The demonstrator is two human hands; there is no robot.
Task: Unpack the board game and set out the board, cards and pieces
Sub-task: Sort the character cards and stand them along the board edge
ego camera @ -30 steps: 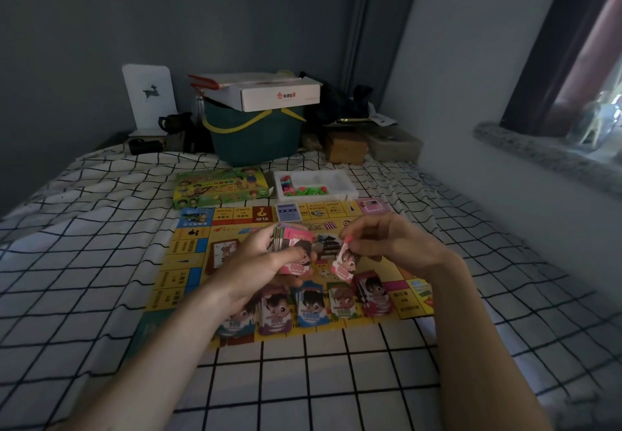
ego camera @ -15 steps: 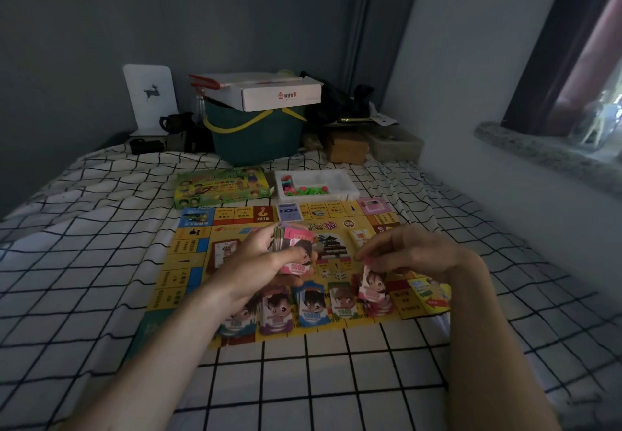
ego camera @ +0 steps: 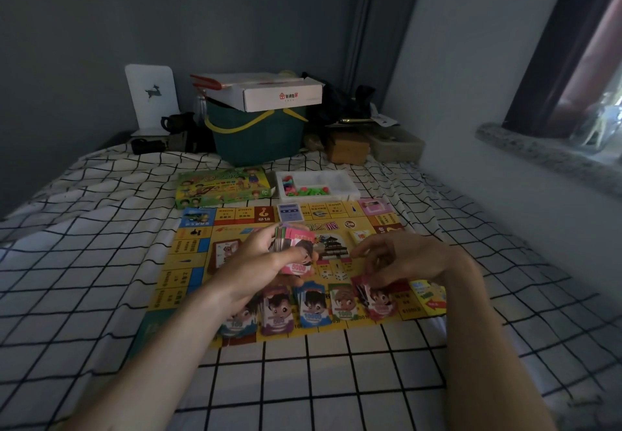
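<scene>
board: yellow printed game board [ego camera: 188, 264] lies unfolded flat on the black-and-white checked bed sheet [ego camera: 101, 262]; I count one, this part looks done.
box: green illustrated cardboard game box [ego camera: 223, 186] sits beyond the board's far-left corner, one, apparently emptied.
pieces: white plastic tray [ego camera: 340, 183] just right of the box holds small green and pink plastic tokens [ego camera: 304, 190]; too small for me to count, not yet set out I'd say.
card decks: one blue-backed deck [ego camera: 290, 212] on the far edge, one pink deck [ego camera: 372, 206] at the far-right corner, one small yellow deck [ego camera: 357, 235] inside the board.
dice: two white dice [ego camera: 333, 275] near the board centre.
left hand: left hand [ego camera: 266, 259] grips a thick stack of paper money notes [ego camera: 296, 245], pink 5000 note on top, fingers curled round it, thumb across the face.
money piles: along the near edge I count five piles left to right: light blue [ego camera: 235, 324], partly hidden by my forearm, purple [ego camera: 277, 312], blue [ego camera: 313, 306], green [ego camera: 343, 302], red [ego camera: 378, 301].
right hand: right hand [ego camera: 400, 257] is over the red pile, fingertips curled down pinching a note at its top.
progress: I judge it past halfway; left to do is sorting the held stack and placing the tokens.
</scene>
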